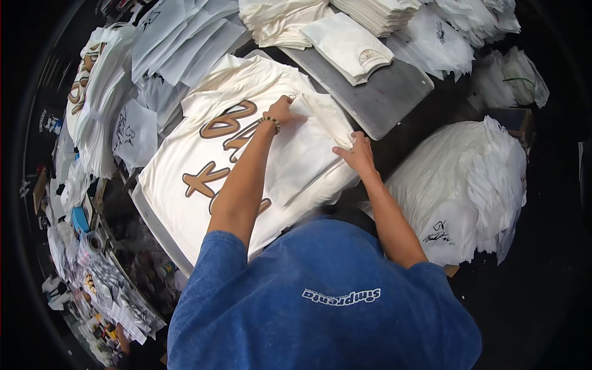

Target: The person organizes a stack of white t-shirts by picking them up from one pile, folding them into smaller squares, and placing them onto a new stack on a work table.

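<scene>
A cream T-shirt [171,171] with large brown lettering lies spread before me on a grey board [162,231]. Over its right half rests a flat, pale rectangular sheet [296,162]; I cannot tell its material. At the sheet's upper end is my left hand [280,111], fingertips down on the pale surface; whether it pinches anything is unclear. My right hand [360,155] grips the shirt's right side, the thumb on top and the fingers around the edge.
Beyond lies a folded cream T-shirt [349,46] on a grey board [388,88]. Stacked shirts [379,14] and translucent bags [185,41] line the far side. A large pile of bags [458,185] stands at right. Bundled shirts [99,101] are at left; a cluttered table [115,296] is lower left.
</scene>
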